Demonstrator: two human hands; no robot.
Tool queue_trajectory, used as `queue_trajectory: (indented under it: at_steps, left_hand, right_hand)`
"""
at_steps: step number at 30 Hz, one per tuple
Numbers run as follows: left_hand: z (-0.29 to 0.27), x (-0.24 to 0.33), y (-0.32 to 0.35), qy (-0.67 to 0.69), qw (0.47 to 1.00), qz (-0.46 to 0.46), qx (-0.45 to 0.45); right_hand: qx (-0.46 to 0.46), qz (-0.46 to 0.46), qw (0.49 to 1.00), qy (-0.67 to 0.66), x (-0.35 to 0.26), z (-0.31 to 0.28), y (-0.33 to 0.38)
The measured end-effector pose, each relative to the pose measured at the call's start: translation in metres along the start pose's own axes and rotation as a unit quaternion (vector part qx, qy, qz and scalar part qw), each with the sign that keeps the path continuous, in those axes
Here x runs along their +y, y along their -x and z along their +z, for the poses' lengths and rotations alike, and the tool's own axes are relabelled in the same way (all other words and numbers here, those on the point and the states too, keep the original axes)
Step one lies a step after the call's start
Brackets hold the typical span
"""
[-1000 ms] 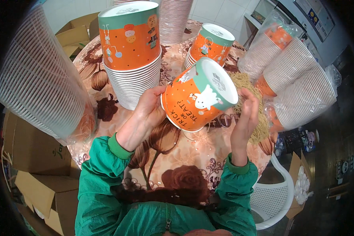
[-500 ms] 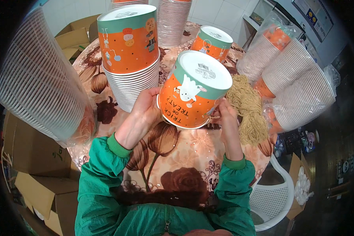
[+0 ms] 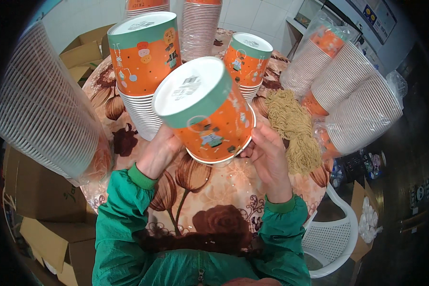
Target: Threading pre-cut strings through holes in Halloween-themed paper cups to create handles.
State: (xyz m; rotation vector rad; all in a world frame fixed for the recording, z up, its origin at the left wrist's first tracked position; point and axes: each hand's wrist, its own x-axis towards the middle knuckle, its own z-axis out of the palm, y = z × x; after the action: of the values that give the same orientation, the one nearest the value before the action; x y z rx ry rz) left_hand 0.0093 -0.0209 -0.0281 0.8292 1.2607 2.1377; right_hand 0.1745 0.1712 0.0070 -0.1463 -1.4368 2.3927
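Between both hands an orange and green paper bucket is held upside down above the table, tilted to the left, its white base up. My left hand grips its lower left side, with the fingertips hidden behind it. My right hand pinches the rim at the lower right. Behind on the left stands an upside-down stack of matching buckets, white rims nested. A smaller stack stands behind on the right. A hank of tan string lies right of my right hand.
Tall plastic-wrapped bucket stacks stand at the left and back; more wrapped stacks lean on the right. The table has a floral cloth. Cardboard boxes sit lower left, a white plastic chair lower right.
The held bucket has turned and tipped to the left, so a different printed side faces me. My right hand has shifted slightly left along its rim. The view has moved slightly.
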Motion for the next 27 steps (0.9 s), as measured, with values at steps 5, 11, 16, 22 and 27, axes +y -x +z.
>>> queue_trajectory:
  at_steps: [5, 11, 16, 22, 27]
  left_hand:
    - [-0.024, -0.045, -0.035, 0.277, 0.953, -0.124, 0.005]
    - [-0.002, -0.031, -0.044, 0.359, 0.898, -0.249, 0.056]
    - [-0.005, -0.034, -0.039, 0.311, 0.915, -0.252, -0.040]
    - [-0.014, -0.056, -0.042, 0.256, 0.934, -0.249, 0.028]
    - [-0.002, -0.067, -0.061, 0.303, 0.929, -0.191, 0.090]
  right_hand:
    - [-0.007, -0.023, 1.000, 0.019, 0.000, 0.013, 0.006]
    - [0.020, -0.069, 0.997, 0.020, -0.003, 0.003, 0.002]
    - [0.047, -0.030, 0.998, 0.005, 0.003, -0.038, -0.012]
    - [0.008, 0.076, 0.995, 0.070, 0.017, -0.055, -0.001]
    - [0.051, 0.094, 0.992, 0.072, 0.014, -0.070, -0.002]
